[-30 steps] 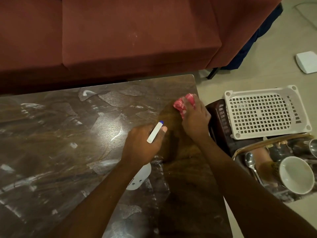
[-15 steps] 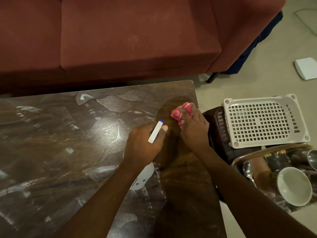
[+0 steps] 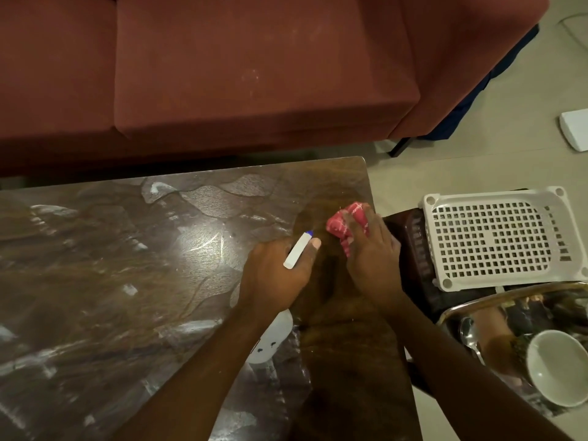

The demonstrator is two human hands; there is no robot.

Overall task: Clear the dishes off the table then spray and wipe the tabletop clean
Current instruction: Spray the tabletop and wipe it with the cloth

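**Head view: cloth at the desk's right edge**

Right hand (image 3: 370, 249) presses the red cloth (image 3: 345, 225) centre-right of frame; unwiped streaks lie leftward across the desk (image 3: 111, 281). Left hand (image 3: 276, 275) grips what seems a spray bottle (image 3: 299, 249), nozzle aimed upper right.

The tabletop (image 3: 127, 281) is glossy, dark wood-grain with whitish smears. The red cloth (image 3: 345, 222) looks soft and crumpled. At right, a matt white plastic basket (image 3: 496, 240) and a shiny metal tray (image 3: 509, 297).
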